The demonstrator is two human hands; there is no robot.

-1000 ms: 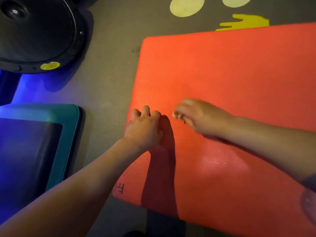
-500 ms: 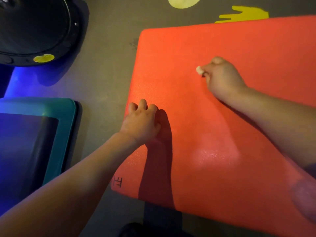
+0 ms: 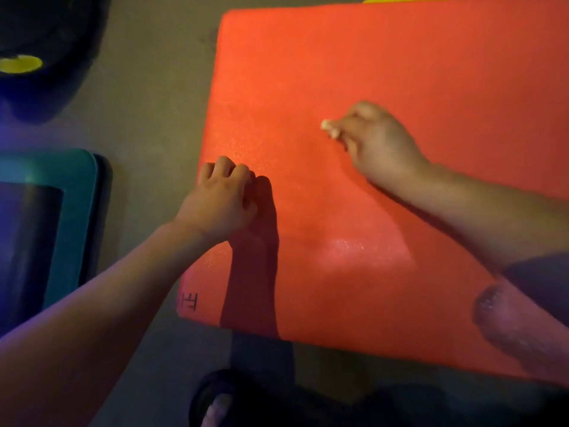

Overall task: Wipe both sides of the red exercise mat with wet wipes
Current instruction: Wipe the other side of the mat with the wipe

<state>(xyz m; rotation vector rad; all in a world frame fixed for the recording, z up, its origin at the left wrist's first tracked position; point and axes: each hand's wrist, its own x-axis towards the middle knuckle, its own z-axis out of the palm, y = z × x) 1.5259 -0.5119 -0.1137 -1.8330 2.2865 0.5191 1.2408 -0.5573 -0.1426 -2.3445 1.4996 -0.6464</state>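
Note:
The red exercise mat lies flat on the floor and fills the right of the view. A small black mark sits at its near left corner. My left hand rests on the mat's left edge with its fingers curled, holding nothing. My right hand is over the middle of the mat and pinches a small bunched white wet wipe in its fingertips, down against the surface. A shiny damp patch shows nearer to me.
Grey-brown floor runs along the mat's left side. A teal-rimmed dark pad lies at the left. A black round object with a yellow spot stands at the top left. My sandalled foot is at the bottom edge.
My right hand swept the wipe from beside my left hand out across the mat, then drew back a little toward me. My left hand stayed on the edge. The view tilted down.

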